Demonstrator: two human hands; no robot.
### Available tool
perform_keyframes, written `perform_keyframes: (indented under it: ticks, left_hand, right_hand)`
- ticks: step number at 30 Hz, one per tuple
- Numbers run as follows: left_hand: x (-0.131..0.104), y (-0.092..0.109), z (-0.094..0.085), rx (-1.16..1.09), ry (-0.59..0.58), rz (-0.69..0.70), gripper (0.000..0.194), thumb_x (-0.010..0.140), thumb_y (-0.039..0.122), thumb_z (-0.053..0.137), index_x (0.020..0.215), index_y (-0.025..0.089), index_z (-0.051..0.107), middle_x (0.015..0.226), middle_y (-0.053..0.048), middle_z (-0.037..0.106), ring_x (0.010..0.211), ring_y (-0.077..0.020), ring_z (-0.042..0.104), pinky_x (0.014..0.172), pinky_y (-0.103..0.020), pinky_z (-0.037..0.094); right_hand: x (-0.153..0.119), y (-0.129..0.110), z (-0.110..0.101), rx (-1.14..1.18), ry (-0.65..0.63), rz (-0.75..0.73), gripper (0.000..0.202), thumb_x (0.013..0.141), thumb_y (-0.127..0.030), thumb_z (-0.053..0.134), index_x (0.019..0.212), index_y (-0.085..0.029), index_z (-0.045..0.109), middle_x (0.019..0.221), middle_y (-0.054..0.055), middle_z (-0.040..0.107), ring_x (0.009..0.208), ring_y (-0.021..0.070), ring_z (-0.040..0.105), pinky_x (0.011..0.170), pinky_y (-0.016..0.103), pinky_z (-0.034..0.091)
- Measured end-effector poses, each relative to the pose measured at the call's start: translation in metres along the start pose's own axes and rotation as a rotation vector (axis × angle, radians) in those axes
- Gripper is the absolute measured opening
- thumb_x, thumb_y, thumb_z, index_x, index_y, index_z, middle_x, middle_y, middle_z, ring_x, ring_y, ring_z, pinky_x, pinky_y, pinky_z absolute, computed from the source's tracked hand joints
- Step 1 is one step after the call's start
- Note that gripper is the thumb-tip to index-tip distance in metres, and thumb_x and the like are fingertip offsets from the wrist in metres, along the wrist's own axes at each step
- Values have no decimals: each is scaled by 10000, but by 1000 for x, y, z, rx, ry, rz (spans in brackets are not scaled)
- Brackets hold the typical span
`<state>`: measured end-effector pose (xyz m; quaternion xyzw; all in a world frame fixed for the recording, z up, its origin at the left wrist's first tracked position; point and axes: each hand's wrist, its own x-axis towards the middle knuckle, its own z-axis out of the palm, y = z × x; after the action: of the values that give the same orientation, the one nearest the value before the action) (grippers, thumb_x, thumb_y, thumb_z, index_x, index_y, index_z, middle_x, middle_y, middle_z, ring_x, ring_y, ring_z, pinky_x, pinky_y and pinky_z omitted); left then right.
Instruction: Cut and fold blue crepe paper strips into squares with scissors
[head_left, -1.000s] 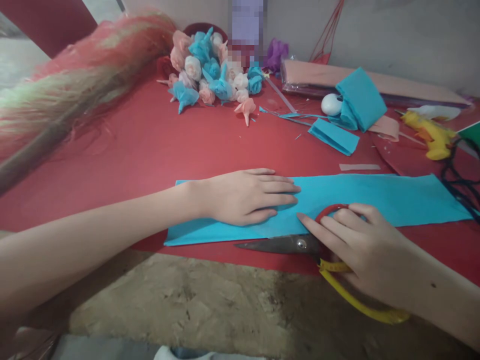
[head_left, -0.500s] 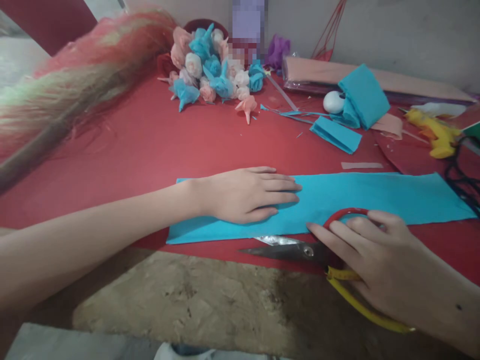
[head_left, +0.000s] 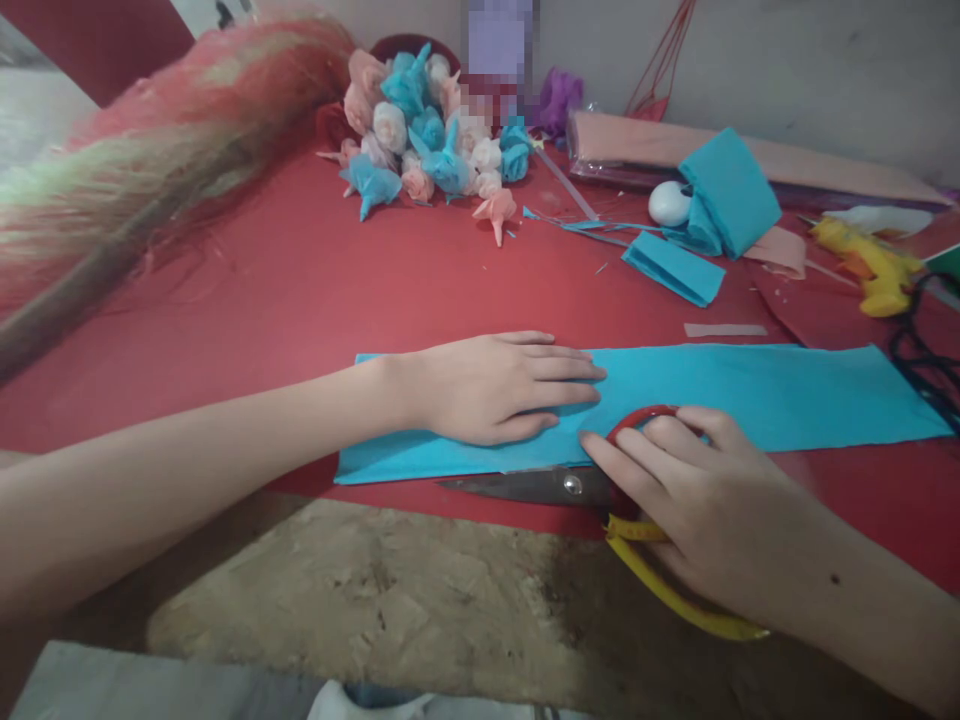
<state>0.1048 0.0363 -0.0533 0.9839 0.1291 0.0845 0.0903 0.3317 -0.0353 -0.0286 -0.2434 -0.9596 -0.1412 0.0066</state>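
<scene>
A long blue sheet of paper [head_left: 697, 385] lies across the red table near its front edge. My left hand [head_left: 502, 392] rests flat on the sheet's left part, fingers stretched to the right. To its right, my right hand [head_left: 675, 475] grips the scissors [head_left: 540, 487] by their handles, one red loop and one yellow. The scissor blades point left along the sheet's near edge, below my left hand. One blade shows in full; the other is mostly hidden at the paper's edge.
Paper flowers [head_left: 427, 130] are piled at the back. Blue folded pieces [head_left: 673, 268], a white egg-shaped object [head_left: 670, 204] and a yellow glue gun [head_left: 870, 265] lie at the back right. A reddish broom [head_left: 187, 130] spans the left. The red table [head_left: 300, 280] lies beneath them.
My right hand has moved left with the scissors, and the blades have come closer together along the paper's near edge. My left hand has stayed in place.
</scene>
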Motion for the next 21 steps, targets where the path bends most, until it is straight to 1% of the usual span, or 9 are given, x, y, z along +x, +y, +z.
perform_keyframes:
  ticks: [3,6,9,11,15,18,21]
  left_hand:
    - [0,0,0,1,2,3,453,961,293,286,1349,111,436,1472,-124,357,1359,-225,333,1111,-420,268]
    - [-1,-1,-1,-1,-7,-2,458,963,292,281,1358,110,427,1478,-123,347,1361,-230,329,1111,-427,267]
    - [0,0,-1,-1,-17,-9,458,965,295,279,1362,116,420,1481,-122,340,1364,-227,325,1115,-422,263]
    - [0,0,-1,1,-15,-10,454,965,298,283,1363,128,417,1483,-116,339,1368,-218,317,1122,-411,252]
    - [-1,-1,1,1,-11,-12,447,964,297,294,1367,141,412,1487,-108,334,1371,-212,311,1127,-405,245]
    - [-1,-1,1,-5,-8,-12,450,965,295,290,1361,127,420,1483,-116,340,1366,-219,320,1122,-413,253]
    - [-1,-1,1,-12,-6,-11,450,964,293,291,1358,122,426,1480,-119,345,1363,-223,326,1120,-414,258]
  right_hand:
    - [2,1,2,53,25,-20,377,729,-129,455,1084,-73,567,755,74,616,745,250,478,737,383,338]
    - [1,3,3,77,62,-55,293,789,-73,407,1022,-78,585,700,65,600,710,226,467,706,364,336]
    - [-2,2,1,58,107,-103,283,834,-28,356,980,-96,588,645,49,579,687,209,460,694,350,331]
    - [-4,0,0,34,120,-114,282,840,-19,348,980,-103,578,647,48,583,690,208,462,690,348,328]
    - [-6,-5,-3,-11,77,-25,284,792,-51,400,1030,-114,543,733,62,623,689,220,462,676,357,321]
    - [-7,-8,-3,11,0,53,353,726,-125,458,1073,-121,523,817,76,640,719,239,475,704,380,331]
    - [-8,-10,-4,18,-44,93,425,678,-172,502,1099,-116,515,831,82,642,755,256,488,722,391,338]
